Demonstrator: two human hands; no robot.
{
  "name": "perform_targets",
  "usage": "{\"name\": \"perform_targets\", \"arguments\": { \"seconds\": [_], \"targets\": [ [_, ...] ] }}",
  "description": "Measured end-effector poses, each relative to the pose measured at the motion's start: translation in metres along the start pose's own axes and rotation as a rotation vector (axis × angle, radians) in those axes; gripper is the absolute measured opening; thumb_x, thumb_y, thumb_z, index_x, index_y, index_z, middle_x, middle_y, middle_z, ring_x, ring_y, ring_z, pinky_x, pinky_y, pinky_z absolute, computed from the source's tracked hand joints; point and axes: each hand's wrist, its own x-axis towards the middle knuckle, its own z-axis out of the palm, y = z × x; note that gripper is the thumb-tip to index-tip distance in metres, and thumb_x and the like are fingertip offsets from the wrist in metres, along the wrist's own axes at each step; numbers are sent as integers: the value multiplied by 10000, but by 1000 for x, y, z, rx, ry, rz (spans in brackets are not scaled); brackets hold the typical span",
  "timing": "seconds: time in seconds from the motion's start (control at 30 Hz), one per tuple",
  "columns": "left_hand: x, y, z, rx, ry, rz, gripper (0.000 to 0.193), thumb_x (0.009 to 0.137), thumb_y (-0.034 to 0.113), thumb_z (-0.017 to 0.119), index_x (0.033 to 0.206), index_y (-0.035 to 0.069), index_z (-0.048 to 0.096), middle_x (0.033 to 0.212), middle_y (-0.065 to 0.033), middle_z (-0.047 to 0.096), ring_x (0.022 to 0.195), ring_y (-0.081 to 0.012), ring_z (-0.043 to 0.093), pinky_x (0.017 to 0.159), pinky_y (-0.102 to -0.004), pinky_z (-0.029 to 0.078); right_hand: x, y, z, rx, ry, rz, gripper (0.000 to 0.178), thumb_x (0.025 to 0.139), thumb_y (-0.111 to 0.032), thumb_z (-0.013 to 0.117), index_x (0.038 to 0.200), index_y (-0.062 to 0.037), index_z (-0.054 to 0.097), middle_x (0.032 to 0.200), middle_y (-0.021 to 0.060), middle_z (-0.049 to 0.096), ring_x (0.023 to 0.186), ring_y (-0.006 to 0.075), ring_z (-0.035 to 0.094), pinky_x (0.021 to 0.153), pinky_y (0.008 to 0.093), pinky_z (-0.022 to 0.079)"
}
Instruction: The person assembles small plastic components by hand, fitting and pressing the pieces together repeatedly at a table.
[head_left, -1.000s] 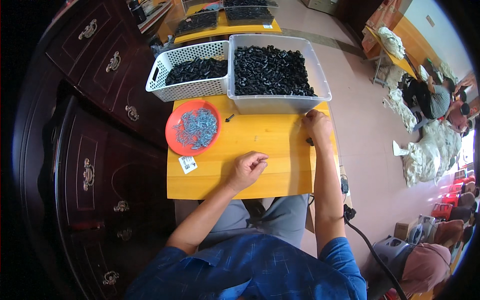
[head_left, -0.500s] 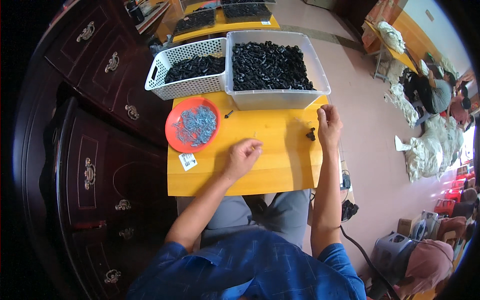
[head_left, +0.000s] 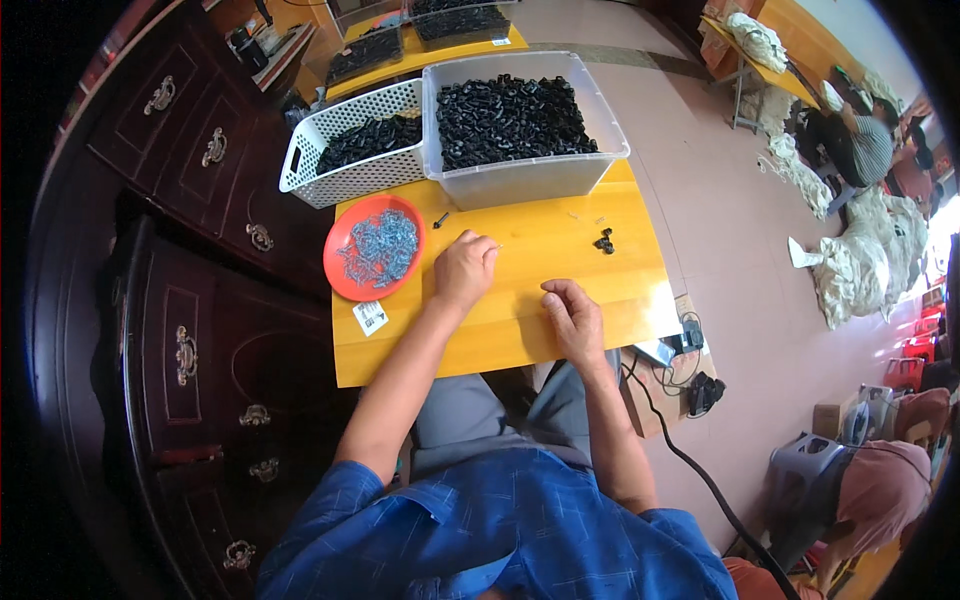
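My left hand (head_left: 466, 268) is closed over the yellow table (head_left: 510, 345), just right of a red plate (head_left: 333, 272). A tiny pale sliver shows by its fingertips; whether it is gripped I cannot make out. On the plate lies a heap of small silvery metal pieces (head_left: 385, 245), like screws or pins. Near the table's front edge, my right hand (head_left: 577, 322) has its fingers curled against the thumb, and whatever they hold is hidden. A little cluster of black parts (head_left: 604, 242) lies beyond it. One slim black piece (head_left: 441, 220) rests beside the plate.
At the table's back stand a white perforated basket (head_left: 375, 175) and a clear plastic bin (head_left: 525, 182), both full of black parts. A white label (head_left: 370, 317) lies below the plate. Dark drawers (head_left: 180, 350) border the left; a black cable (head_left: 690, 465) runs down at right.
My right hand has come from the table's right side, near the black cluster, inward toward the front edge. My left hand has moved up and left, nearer the plate. The whole view has shifted slightly.
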Motion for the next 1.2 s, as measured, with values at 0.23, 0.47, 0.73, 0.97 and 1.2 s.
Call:
{"name": "perform_targets", "arguments": {
  "seconds": [0.23,0.47,0.73,0.97,1.2],
  "targets": [
    [-4,7,0,140,-38,46,102,882,141,648,953,67,641,913,-121,665,825,-335,662,724,-434,540,-6,6,-1,165,-23,95,182,956,-115,652,1097,0,644,873,16,662,775,70,587,707,238,492],
    [-35,35,3,-212,-18,86,110,920,152,613,964,53,590,917,-150,648,847,-372,643,734,-455,519,-10,20,-12,367,23,75,158,936,-21,646,1090,7,629,946,14,672,795,75,602,739,234,504],
    [-57,68,10,-180,-94,177,124,957,144,600,1013,40,562,881,-165,659,820,-363,665,702,-440,529,-5,15,-29,-24,16,-86,186,872,19,656,1041,-46,698,924,58,666,789,140,631,742,261,512],
    [-56,69,11,-133,-83,239,105,941,110,606,999,40,553,864,-157,659,801,-359,667,681,-446,530,-5,15,-23,-25,19,-63,192,865,-6,674,1056,-23,677,914,91,683,774,165,654,727,290,528],
    [-54,70,12,-101,-90,264,96,924,96,619,978,44,558,853,-135,657,787,-346,669,668,-439,530,-1,15,-24,-31,-40,-15,145,869,-23,691,1009,-8,656,843,74,696,750,132,668,709,274,535]
  ]
}}
